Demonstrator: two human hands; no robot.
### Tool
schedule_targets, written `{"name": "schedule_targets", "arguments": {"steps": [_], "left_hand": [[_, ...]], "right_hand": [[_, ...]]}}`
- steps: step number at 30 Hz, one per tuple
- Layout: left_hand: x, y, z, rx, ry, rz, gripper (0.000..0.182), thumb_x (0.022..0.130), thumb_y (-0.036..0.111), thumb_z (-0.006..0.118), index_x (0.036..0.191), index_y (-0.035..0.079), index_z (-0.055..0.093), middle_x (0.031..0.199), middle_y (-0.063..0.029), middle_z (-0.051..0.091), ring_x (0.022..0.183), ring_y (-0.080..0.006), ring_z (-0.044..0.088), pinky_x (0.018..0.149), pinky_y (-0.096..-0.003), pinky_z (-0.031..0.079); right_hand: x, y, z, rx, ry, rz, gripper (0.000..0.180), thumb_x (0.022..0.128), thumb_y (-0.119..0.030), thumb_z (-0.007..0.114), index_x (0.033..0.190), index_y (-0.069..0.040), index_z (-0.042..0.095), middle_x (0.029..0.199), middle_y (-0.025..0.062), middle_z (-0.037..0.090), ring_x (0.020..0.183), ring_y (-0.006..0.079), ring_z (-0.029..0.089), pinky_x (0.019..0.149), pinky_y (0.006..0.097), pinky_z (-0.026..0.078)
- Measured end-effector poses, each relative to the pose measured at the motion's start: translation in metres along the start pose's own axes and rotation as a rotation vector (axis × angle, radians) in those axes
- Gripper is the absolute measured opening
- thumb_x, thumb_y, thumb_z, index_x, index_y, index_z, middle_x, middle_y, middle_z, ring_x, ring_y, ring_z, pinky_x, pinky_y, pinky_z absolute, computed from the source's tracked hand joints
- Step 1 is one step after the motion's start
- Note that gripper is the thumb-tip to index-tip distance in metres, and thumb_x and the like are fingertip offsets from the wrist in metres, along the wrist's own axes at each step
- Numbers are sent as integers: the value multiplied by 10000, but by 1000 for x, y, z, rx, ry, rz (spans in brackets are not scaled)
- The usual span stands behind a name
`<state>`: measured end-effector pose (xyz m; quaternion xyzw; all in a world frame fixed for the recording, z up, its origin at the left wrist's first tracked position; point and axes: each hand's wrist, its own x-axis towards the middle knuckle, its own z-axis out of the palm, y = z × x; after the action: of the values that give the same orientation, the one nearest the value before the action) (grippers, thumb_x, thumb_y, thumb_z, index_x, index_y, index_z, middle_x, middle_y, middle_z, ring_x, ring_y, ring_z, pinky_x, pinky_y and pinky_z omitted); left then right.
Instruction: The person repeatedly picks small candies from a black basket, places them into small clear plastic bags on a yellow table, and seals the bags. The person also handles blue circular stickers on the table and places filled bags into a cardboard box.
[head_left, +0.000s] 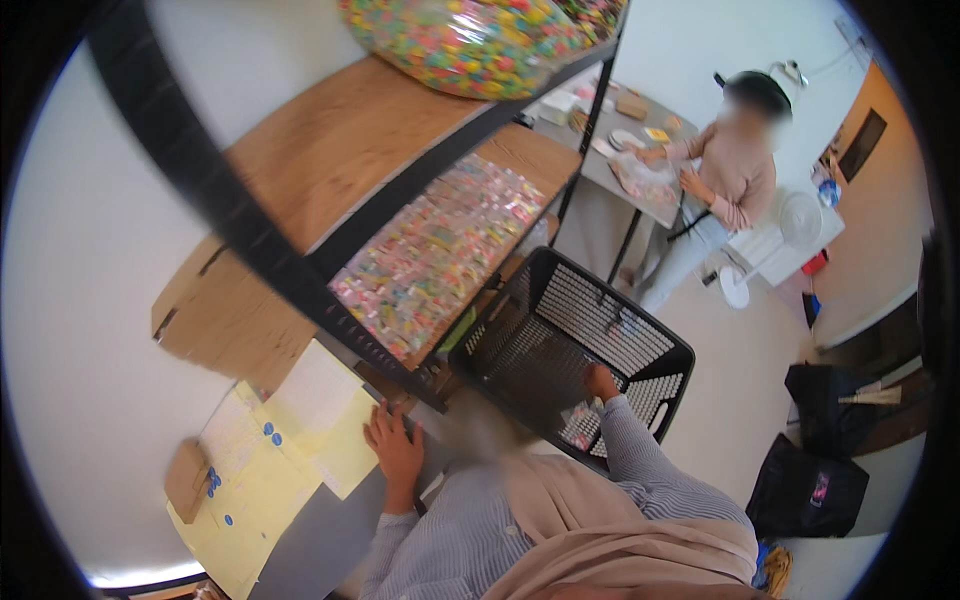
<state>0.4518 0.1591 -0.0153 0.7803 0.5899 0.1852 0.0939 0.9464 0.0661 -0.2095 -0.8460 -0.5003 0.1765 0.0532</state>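
Note:
My left hand (396, 444) rests with spread fingers at the edge of a grey table (322, 536), beside sheets of yellow paper (292, 480). My right hand (602, 384) reaches down inside a black plastic crate (517, 375) with perforated walls. Close to that hand, a few small clear packets (577, 426) with pinkish contents lie in the crate's near corner. The right fingers are too small and turned away to show whether they grip anything.
A metal-framed shelf, its black post (225, 195) close on the left, bears many small wrapped sweets (450, 255) and a large bag of colourful sweets (480, 49). A co-worker (731, 165) stands at another table (600, 172). Black bags (806, 487) lie at right.

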Motion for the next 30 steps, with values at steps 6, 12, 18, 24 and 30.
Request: {"name": "schedule_targets", "arguments": {"steps": [6, 12, 18, 24, 30], "left_hand": [[6, 12, 1, 106, -7, -9, 475, 911, 293, 637, 1322, 76, 542, 1470, -133, 403, 1396, -356, 328, 1148, -573, 217], [7, 16, 4, 119, 22, 18, 454, 901, 218, 640, 1316, 60, 545, 1444, -151, 431, 1367, -391, 349, 1137, -552, 238], [10, 21, 4, 151, 19, 18, 458, 882, 170, 641, 1316, 59, 545, 1442, -154, 438, 1357, -396, 359, 1115, -541, 266], [10, 22, 6, 169, 18, 20, 427, 908, 181, 603, 1320, 82, 547, 1462, -133, 434, 1353, -361, 374, 1128, -506, 260], [11, 19, 7, 170, -3, 13, 466, 873, 148, 631, 1322, 59, 546, 1451, -164, 440, 1334, -403, 382, 1097, -525, 281]], "right_hand": [[-52, 59, 47, 148, -90, 80, 272, 821, -209, 630, 925, 26, 717, 953, 256, 689, 895, 406, 667, 782, 473, 537], [-89, 118, 135, 146, -272, 105, 272, 789, -229, 659, 893, 16, 719, 957, 236, 691, 913, 385, 667, 820, 467, 537], [-95, 136, 183, 124, -316, 140, 234, 752, -200, 656, 839, 9, 715, 928, 227, 695, 897, 392, 676, 808, 467, 544], [-88, 92, 129, 146, -289, 220, 492, 716, -79, 743, 1176, -34, 572, 1159, 230, 555, 1062, 423, 583, 872, 485, 515], [-75, 53, 114, -73, -176, -148, 630, 648, -101, 778, 1230, -74, 538, 1270, 168, 491, 1194, 356, 499, 938, 467, 464]]}}
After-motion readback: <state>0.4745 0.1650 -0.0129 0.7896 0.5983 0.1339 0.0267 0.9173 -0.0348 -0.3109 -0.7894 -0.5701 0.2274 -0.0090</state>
